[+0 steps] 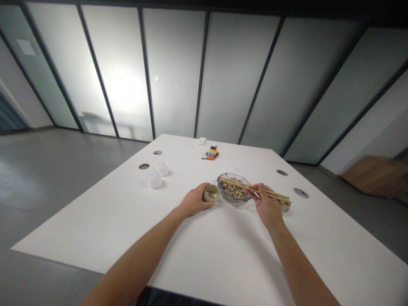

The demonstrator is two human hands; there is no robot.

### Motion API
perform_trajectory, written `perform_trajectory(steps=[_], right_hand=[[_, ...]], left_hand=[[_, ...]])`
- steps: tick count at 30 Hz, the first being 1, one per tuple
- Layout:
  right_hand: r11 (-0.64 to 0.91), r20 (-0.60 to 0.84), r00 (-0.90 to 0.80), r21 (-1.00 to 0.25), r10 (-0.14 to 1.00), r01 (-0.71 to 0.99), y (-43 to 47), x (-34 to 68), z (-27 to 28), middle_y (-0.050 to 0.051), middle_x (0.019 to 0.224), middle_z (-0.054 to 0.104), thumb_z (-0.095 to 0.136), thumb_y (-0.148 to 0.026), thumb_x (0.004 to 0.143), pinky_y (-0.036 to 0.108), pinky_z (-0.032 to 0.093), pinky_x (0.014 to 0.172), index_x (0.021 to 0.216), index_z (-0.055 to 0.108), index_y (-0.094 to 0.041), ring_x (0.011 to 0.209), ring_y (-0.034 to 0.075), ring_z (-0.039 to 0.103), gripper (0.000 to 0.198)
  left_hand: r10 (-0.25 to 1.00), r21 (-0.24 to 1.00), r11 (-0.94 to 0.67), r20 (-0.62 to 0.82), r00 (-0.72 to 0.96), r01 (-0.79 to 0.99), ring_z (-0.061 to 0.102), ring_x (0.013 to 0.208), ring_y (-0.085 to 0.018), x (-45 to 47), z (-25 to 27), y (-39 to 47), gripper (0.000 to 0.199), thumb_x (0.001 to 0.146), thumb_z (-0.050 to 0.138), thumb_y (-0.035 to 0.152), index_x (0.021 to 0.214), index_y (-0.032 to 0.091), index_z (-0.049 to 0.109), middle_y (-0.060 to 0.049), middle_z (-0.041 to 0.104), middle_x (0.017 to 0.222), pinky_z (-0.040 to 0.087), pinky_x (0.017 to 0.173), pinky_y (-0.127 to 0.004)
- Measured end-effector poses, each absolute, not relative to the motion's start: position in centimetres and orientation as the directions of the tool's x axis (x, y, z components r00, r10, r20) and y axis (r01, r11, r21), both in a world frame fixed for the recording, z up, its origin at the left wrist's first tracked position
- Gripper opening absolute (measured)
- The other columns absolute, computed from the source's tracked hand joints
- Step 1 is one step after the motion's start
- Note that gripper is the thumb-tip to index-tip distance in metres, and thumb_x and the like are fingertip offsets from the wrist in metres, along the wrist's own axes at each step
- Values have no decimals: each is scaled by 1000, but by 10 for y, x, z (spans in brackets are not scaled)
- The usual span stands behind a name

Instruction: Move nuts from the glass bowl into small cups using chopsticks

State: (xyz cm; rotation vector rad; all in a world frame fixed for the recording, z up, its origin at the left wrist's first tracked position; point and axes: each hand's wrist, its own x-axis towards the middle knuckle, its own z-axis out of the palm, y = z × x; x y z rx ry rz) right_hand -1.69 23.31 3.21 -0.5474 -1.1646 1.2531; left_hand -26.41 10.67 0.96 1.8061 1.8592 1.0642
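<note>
My left hand (195, 200) is wrapped round a small round cup (211, 193) with an olive-green inside, standing on the white table. A pair of wooden chopsticks (274, 194) is gripped in my right hand (267, 208). Their tips reach left over a clear faceted bowl (237, 203), close to its far left rim. Brown, shelled-looking seeds or nuts (234, 189) fill the bowl; their exact kind is too small to tell. The bowl sits just right of the cup. Partly hidden behind my right hand is a small pale-green and tan object (286, 207).
Two clear plastic containers (155, 179) stand at the left of the white table (127, 225). Farther back are a yellow toy vehicle (212, 151), an orange carrot-shaped piece (209, 158) and a small white device (201, 141). Round holes (301, 193) pierce the tabletop near both sides.
</note>
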Motion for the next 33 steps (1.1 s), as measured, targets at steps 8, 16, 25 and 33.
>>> perform_trajectory(steps=[8, 16, 25, 33], right_hand=[[200, 333, -349, -909, 876, -366, 229, -14, 32, 2, 81, 73, 87, -62, 76, 41, 70, 79, 75, 77, -25, 82, 20, 72, 39], [250, 364, -335, -907, 869, -338, 230, -16, 30, 3, 80, 73, 83, -65, 78, 42, 70, 73, 75, 74, -26, 79, 22, 73, 41], [239, 355, -304, -902, 884, -359, 235, -13, 28, 2, 81, 72, 83, -62, 80, 43, 69, 73, 76, 74, -25, 83, 23, 73, 39], [202, 323, -263, -894, 909, -399, 235, -13, 28, 1, 80, 73, 88, -60, 76, 37, 69, 70, 75, 74, -24, 79, 20, 73, 38]], left_hand=[[952, 705, -108, 277, -132, 701, 70, 115, -30, -262, 12, 105, 75, 74, 85, 35, 143, 28, 54, -7, 72, 134, 56, 99, -43], [950, 718, -103, 275, -145, 689, 69, 117, -31, -260, 15, 104, 73, 74, 86, 35, 141, 29, 57, -6, 71, 135, 55, 102, -44], [950, 711, -93, 273, -151, 697, 71, 115, -31, -261, 12, 104, 74, 75, 85, 37, 143, 28, 55, -7, 73, 133, 55, 101, -44], [954, 714, -87, 259, -147, 695, 70, 118, -31, -261, 14, 103, 75, 75, 86, 37, 143, 29, 55, -7, 71, 137, 55, 102, -44]])
